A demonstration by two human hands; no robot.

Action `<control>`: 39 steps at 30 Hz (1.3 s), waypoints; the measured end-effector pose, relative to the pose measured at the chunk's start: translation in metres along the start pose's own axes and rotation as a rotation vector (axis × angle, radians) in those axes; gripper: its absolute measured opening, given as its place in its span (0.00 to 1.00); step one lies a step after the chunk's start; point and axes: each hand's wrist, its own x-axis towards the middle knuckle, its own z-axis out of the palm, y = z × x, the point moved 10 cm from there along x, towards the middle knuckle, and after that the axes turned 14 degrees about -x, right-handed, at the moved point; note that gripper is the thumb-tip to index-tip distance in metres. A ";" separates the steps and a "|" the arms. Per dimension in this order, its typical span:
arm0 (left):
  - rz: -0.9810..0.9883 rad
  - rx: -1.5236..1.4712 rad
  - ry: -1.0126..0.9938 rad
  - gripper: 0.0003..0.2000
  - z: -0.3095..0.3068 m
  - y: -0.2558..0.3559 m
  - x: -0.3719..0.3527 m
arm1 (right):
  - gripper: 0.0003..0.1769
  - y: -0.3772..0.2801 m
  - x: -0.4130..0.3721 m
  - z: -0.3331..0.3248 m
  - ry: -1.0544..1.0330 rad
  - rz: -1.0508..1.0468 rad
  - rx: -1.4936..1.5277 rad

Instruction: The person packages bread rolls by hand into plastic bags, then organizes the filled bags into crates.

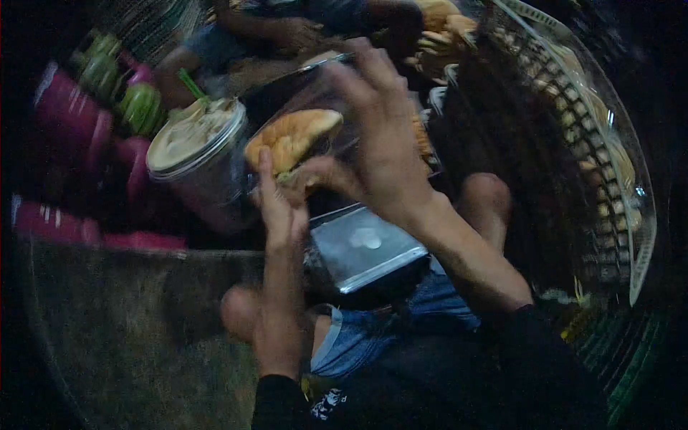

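Observation:
A golden-brown bread roll is held upright by my left hand, thumb against its near side and the other fingers partly hidden. Close on its right, my right hand is raised with fingers stretched out and smeared by motion. The right thumb reaches across toward the lower edge of the roll, near the left fingers. On the left stands a clear tub filled with a pale cream, a green handle sticking out of it. Below my hands lies a shiny rectangular tray with a small white patch on it.
At the right, a large basket with a latticed side shows more bread behind it. Pink containers and round green things are at the left. Another person's hand and legs appear at the top, near more rolls.

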 end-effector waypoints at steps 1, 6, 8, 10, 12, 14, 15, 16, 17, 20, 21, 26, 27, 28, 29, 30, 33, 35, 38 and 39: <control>0.005 0.091 -0.051 0.29 0.011 -0.002 -0.006 | 0.37 -0.006 0.005 -0.007 -0.061 -0.026 -0.120; 0.138 0.435 -0.378 0.28 0.041 0.022 -0.029 | 0.44 0.039 -0.006 -0.025 -0.680 0.272 -0.085; 0.210 0.479 -0.453 0.28 0.051 0.039 -0.029 | 0.38 0.059 -0.003 -0.144 -0.305 0.227 -0.222; 0.270 0.497 -0.543 0.28 0.060 0.047 -0.033 | 0.30 0.065 0.002 -0.264 -0.096 -0.160 -0.617; 0.310 0.495 -0.622 0.29 0.067 0.047 -0.029 | 0.25 0.078 -0.006 -0.342 -0.038 -0.106 -0.894; 0.234 0.512 -0.439 0.29 0.045 0.034 -0.009 | 0.22 0.093 -0.025 -0.394 -0.061 0.190 -1.091; 0.173 0.525 -0.265 0.29 0.021 0.031 0.002 | 0.21 0.097 -0.034 -0.416 -0.068 0.330 -1.178; 0.130 0.537 -0.323 0.29 0.017 0.025 0.005 | 0.21 0.119 -0.052 -0.429 -0.191 0.516 -1.262; 0.089 0.550 -0.377 0.29 0.013 0.021 0.005 | 0.24 0.154 -0.085 -0.430 -0.427 0.772 -1.292; -0.020 0.624 -0.312 0.27 0.018 0.020 -0.006 | 0.31 0.166 -0.114 -0.438 -0.598 1.134 -1.304; -0.031 0.628 -0.320 0.27 0.012 0.018 0.000 | 0.35 0.154 -0.088 -0.449 -0.420 0.990 -1.399; 0.056 0.630 -0.322 0.23 0.025 0.022 -0.013 | 0.38 0.146 -0.084 -0.443 -0.252 0.765 -1.352; 0.087 0.628 -0.359 0.23 0.031 0.021 -0.014 | 0.31 0.146 -0.093 -0.423 -0.288 0.854 -1.259; 0.115 0.631 -0.395 0.23 0.038 0.018 -0.016 | 0.30 0.138 -0.087 -0.390 -0.281 0.704 -1.200; 0.072 0.716 -0.318 0.21 0.036 0.013 -0.012 | 0.28 0.131 -0.083 -0.349 -0.359 0.645 -1.184; 0.055 0.753 -0.329 0.21 0.036 0.007 -0.009 | 0.26 0.127 -0.080 -0.316 -0.428 0.583 -1.164; 0.026 0.810 -0.345 0.19 0.018 -0.010 0.009 | 0.22 0.151 -0.084 -0.274 -0.473 0.559 -1.184; 0.027 0.806 -0.289 0.17 0.005 -0.019 0.018 | 0.20 0.155 -0.083 -0.275 -0.444 0.597 -1.192; 0.021 0.903 -0.344 0.17 0.022 -0.034 0.006 | 0.19 0.152 -0.087 -0.275 -0.425 0.585 -1.235; -0.006 0.913 -0.351 0.17 0.028 -0.037 0.001 | 0.19 0.154 -0.090 -0.279 -0.414 0.574 -1.229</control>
